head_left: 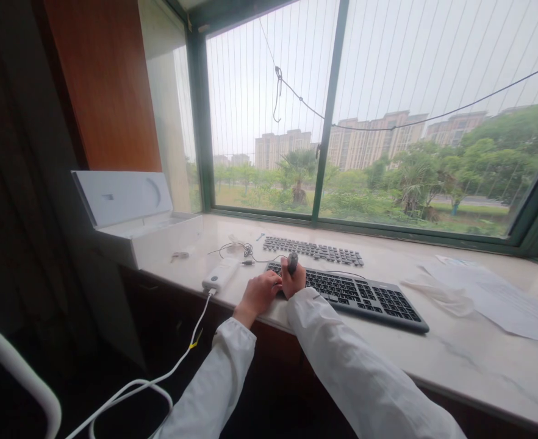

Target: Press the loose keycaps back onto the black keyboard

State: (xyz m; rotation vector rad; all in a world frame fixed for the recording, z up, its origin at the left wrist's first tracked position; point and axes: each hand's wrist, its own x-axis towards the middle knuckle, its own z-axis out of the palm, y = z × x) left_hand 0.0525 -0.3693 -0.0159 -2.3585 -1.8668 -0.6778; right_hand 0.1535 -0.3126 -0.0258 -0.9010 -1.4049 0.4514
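A dark keyboard [379, 299] lies at a slant on the pale counter, its left end partly behind my hands. My right hand [293, 281] is a fist around a dark-handled tool [292, 262], whose rounded handle end sticks up above the thumb. The tool's lower end is hidden, so its kind does not show. Close against it, my left hand [260, 292] has its fingers bent and pinched at the keyboard's near left edge. What those fingers hold, if anything, is hidden. Behind the keyboard, small dark keycaps [312, 250] lie spread in rows.
Left of my hands lies a white device [221, 274] with a white cable [196, 332] hanging off the counter edge. A thin black cord [246, 249] is coiled behind it. An open white box [159, 235] stands far left; papers [493, 296] and a crumpled tissue [440, 294] lie right.
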